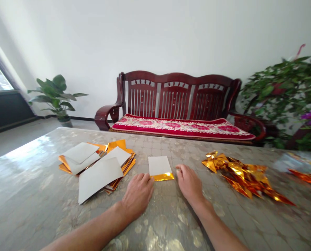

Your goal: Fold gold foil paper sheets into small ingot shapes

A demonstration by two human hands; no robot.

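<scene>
A sheet of gold foil paper (159,164) lies on the table in front of me, pale side up. Its near edge is folded over, showing a shiny gold strip. My left hand (139,191) rests at the left end of that strip, fingers curled together and fingertips touching the paper. Just right of the sheet is my right hand (189,183), its fingers bent and close together, with a small gap to the paper. Nothing shows in the right hand, and its thumb is mostly hidden.
A loose stack of foil paper sheets (100,174) lies to the left. On the right is a heap of folded gold foil pieces (236,170), with a clear plastic bag (296,162) beyond. Behind the patterned table (171,223) stand a wooden bench (176,94) and potted plants (57,92).
</scene>
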